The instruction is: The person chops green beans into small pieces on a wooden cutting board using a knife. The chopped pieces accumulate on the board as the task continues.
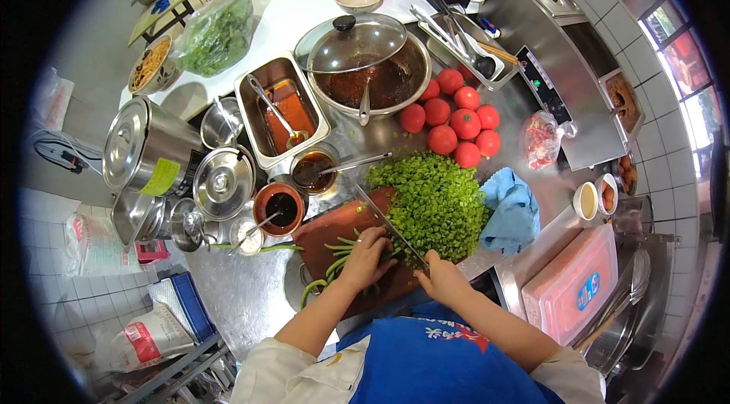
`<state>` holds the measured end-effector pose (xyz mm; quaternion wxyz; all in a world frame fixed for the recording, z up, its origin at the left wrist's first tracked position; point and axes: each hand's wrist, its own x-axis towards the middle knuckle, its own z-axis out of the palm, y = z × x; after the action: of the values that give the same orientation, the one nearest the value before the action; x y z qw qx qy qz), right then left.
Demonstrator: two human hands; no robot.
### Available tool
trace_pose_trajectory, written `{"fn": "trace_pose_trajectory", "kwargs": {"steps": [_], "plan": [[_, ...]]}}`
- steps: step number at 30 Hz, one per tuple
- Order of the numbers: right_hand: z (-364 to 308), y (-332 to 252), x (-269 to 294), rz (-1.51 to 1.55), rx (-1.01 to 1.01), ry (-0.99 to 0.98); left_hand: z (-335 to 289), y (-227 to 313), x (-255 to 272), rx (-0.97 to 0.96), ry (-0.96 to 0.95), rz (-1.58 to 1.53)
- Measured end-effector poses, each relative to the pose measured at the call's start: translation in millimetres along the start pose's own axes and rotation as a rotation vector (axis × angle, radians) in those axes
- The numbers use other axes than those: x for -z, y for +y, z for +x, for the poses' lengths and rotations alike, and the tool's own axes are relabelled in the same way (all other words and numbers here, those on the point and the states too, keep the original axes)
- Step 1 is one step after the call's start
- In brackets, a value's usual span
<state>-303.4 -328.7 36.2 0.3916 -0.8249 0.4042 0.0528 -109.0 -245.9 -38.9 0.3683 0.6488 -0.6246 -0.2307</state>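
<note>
My right hand (443, 280) grips the handle of a kitchen knife (389, 223). Its blade slants up and to the left, between my left hand and the chopped greens. On the brown cutting board (327, 220), the closed fingers of my left hand (366, 259) press down on a bunch of long green beans (333, 267). Their left ends stick out past that hand; the rest lies hidden under it. A big heap of finely chopped green pieces (430, 202) covers the board's right part, just beyond the blade.
A folded blue cloth (509, 212) lies right of the heap, with red tomatoes (464, 123) behind it. Sauce bowls (278, 209) and a lidded pot (222, 182) stand left. Farther back are a steel tray of red oil (283, 111) and a large pan (411, 73) under a glass lid.
</note>
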Motion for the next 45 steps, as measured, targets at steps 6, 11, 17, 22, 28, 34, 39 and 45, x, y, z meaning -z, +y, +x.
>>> {"fn": "trace_pose_trajectory", "kwargs": {"steps": [6,11,17,22,28,34,39,45], "plan": [[0.3,2.1,-2.5,0.005,-0.001,-0.007,-6.7,4.9,13.5,-0.049,-0.048,-0.018],[-5.2,-22.1,28.6,-0.06,-0.021,-0.078,-11.3,-0.1,9.1,-0.04,-0.034,0.012],[-18.8,-19.4,16.6,-0.089,-0.115,-0.142,-12.8,0.3,5.7,-0.015,-0.036,0.006],[-0.8,-3.3,15.8,-0.025,0.004,-0.104,-13.0,-5.9,3.2,-0.06,-0.008,-0.01],[-17.9,-26.6,22.1,-0.06,-0.105,-0.15,-13.5,-7.0,1.6,-0.064,0.004,0.01],[0.4,-14.1,24.0,-0.038,-0.022,-0.148,-11.7,-6.7,4.8,-0.064,0.021,-0.043],[-18.6,-25.8,32.8,-0.043,-0.068,-0.188,-13.7,-7.1,2.1,-0.06,0.02,-0.045],[-0.3,1.2,-10.0,-0.026,0.022,-0.036,-7.2,2.7,8.3,-0.026,-0.015,0.05]]}}
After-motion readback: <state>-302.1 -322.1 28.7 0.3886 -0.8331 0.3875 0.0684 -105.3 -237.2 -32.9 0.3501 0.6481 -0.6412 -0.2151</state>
